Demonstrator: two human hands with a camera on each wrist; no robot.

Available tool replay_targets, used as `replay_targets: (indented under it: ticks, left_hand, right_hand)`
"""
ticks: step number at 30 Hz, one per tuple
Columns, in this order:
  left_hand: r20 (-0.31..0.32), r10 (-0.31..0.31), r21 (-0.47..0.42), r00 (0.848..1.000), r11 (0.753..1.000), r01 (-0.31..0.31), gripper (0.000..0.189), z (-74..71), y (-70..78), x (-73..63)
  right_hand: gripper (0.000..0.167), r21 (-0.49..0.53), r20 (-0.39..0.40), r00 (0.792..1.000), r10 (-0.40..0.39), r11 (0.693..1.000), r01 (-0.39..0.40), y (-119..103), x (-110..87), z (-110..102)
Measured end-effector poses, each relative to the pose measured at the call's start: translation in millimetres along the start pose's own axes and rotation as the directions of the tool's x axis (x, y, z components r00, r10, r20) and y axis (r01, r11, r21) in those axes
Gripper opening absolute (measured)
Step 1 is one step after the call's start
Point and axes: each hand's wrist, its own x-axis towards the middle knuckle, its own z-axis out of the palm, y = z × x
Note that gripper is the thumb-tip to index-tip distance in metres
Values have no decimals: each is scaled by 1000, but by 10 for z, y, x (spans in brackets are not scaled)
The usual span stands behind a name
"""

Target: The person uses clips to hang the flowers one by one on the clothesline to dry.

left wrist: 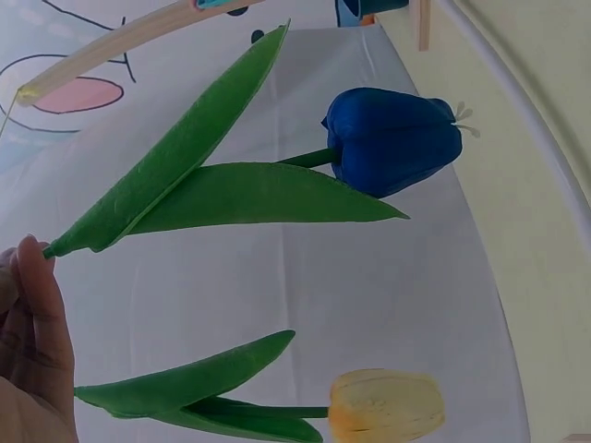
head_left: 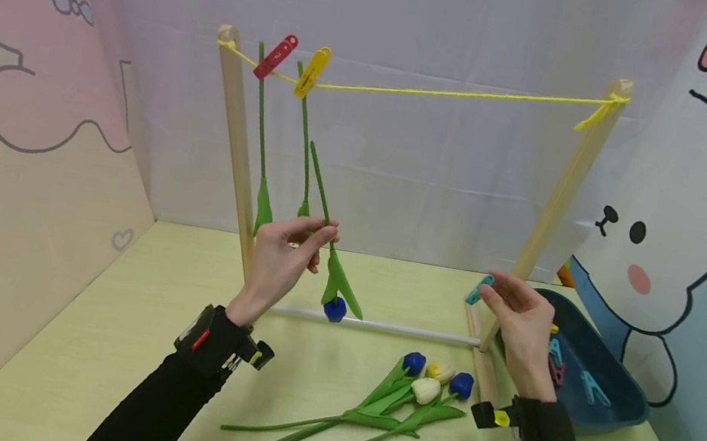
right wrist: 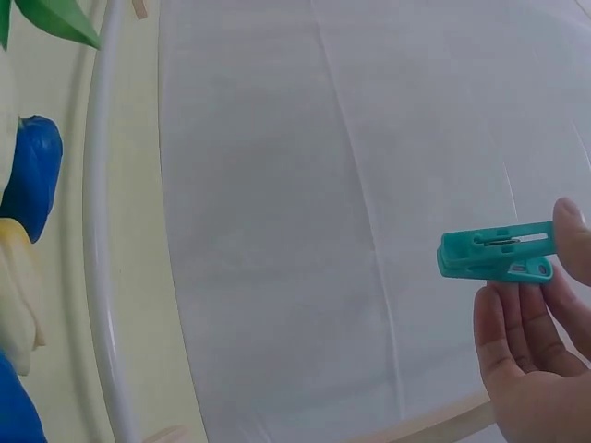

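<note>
- Left hand [head_left: 283, 252], below yellow cord [head_left: 448, 95], pinches blue tulip [head_left: 335, 273] by its stem [head_left: 320, 181]: probably light, flexible, best held there.
- Right hand [head_left: 519, 325] pinches teal clip [head_left: 478, 290], likely springy.

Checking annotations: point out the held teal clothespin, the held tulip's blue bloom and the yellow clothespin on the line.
Held teal clothespin [right wrist: 489, 253], right wrist view: mid-body.
Held blue bloom [left wrist: 395, 140], left wrist view: mid-petals.
Yellow clothespin [head_left: 311, 73], head view: mid-body.
</note>
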Motion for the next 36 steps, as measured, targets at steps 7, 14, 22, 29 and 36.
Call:
replay_targets:
  ticks: [7,14,22,29,36]
  left_hand:
    - [32,4,6,999,1000,-4,20,-4,57,112]
    - [30,17,2,999,1000,-17,20,-12,101,222]
    - [36,33,35,999,999,-35,21,-32,172,343]
    - [40,39,65,998,997,-41,21,-72,220,439]
    - [28,46,73,999,996,-48,21,-64,261,518]
  right_hand:
    - [24,-51,-6,997,-76,996,76,-65,58,59]
    - [23,-119,17,988,-153,981,154,-149,111,140]
    - [21,-150,33,982,-184,971,187,-260,174,212]
    - [17,-128,42,973,-225,965,229,-316,242,260]
    - [19,-151,78,955,-286,943,295,-410,316,328]
